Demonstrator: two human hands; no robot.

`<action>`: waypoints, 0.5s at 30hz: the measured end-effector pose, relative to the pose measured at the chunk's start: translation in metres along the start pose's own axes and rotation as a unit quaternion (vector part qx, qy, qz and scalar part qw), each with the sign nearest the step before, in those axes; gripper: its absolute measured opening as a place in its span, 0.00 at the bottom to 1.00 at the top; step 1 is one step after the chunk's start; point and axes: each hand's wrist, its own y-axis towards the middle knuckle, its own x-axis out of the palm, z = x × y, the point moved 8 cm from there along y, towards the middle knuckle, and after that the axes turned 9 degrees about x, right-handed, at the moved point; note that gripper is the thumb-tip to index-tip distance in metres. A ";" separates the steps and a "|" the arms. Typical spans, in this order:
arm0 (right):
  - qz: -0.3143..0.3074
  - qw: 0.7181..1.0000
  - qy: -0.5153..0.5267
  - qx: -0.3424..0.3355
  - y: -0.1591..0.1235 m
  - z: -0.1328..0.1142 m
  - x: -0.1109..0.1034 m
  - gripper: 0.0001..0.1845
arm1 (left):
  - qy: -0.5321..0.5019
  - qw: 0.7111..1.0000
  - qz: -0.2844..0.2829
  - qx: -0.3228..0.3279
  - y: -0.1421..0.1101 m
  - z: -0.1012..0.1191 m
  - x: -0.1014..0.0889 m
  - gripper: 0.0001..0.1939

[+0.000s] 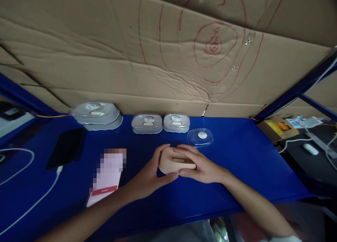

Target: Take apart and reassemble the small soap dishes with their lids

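- L hand (150,175) half-open, curved round the left end of the beige box (166,163), thumb along its near side; we've got hold of it there.
- R hand (204,164) also part-curled on the box, fingers over the top & far side, thumb at the near edge.
- Box sits approx. mid-frame, just below centre; can't tell if it's resting on the blue table (223,189) or slightly up.
- Risk: uneven squeeze betw. our hands could tip or spin it, esp. w/ smooth, rounded walls.
- Clear lid (196,139) lies just beyond R hand, right of centre; a careless knuckle could knock it.
- Lit phone (107,173), lower left, is near our L forearm; a wide elbow swing might shove it.
- Two lidded grey boxes (146,129) stand farther back, approx. centre; overreaching could bump 'em.
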 end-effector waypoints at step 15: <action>0.022 0.971 -0.236 0.031 -0.008 0.017 -0.022 0.24 | 0.348 0.925 -0.152 0.011 -0.027 -0.010 -0.012 0.56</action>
